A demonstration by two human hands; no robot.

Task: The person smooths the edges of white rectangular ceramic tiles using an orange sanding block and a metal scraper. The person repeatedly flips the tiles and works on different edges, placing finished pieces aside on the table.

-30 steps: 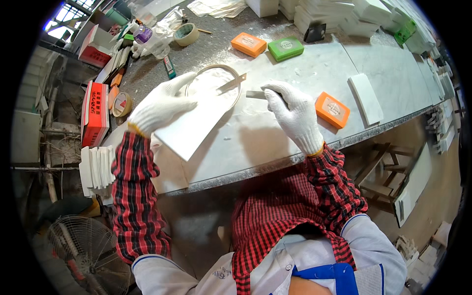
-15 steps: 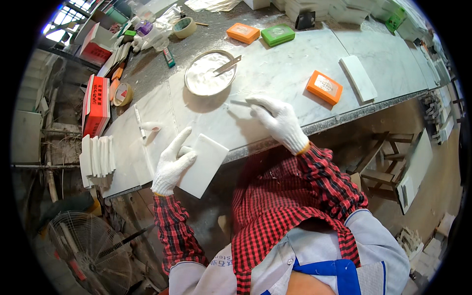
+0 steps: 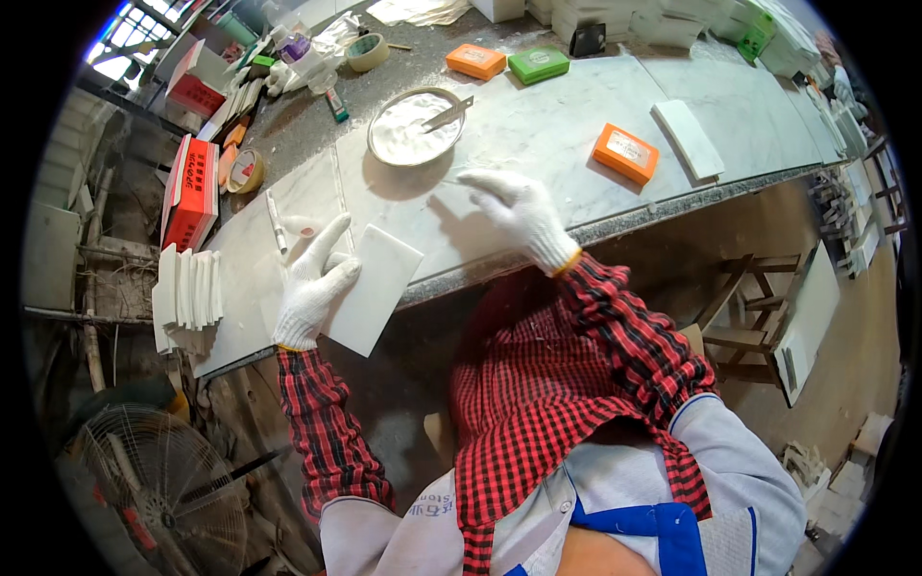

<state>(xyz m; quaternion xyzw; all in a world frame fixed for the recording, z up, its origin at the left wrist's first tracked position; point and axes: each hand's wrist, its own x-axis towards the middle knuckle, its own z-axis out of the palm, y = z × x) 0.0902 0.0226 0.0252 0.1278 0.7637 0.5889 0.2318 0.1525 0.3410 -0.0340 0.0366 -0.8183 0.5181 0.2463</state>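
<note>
My left hand (image 3: pixel 312 293), in a white knitted glove, is closed on the left edge of a white rectangular tile (image 3: pixel 375 288), tilted at the front edge of the worktable. The thumb is on one side of it. My right hand (image 3: pixel 519 213), gloved the same way, hovers over the table with its fingers pinched together. The thin grey blade it held a moment ago is hardly visible now. Beyond it stands a round metal bowl (image 3: pixel 374 144) of white powder or paste, with a flat metal spatula (image 3: pixel 448 114) resting in it.
An orange box (image 3: pixel 626 154) and a white strip (image 3: pixel 689 140) lie to the right. Another orange box (image 3: pixel 475 61) and a green box (image 3: pixel 539 64) sit at the back. Several white slabs (image 3: pixel 187 293) stand on the left near a white stick (image 3: pixel 277 221). A fan (image 3: pixel 163 499) stands below.
My left hand and the tile have shifted left and slightly up in view. My right hand has turned and moved slightly up and left; the grey blade no longer shows clearly. The whole view shifted slightly.
</note>
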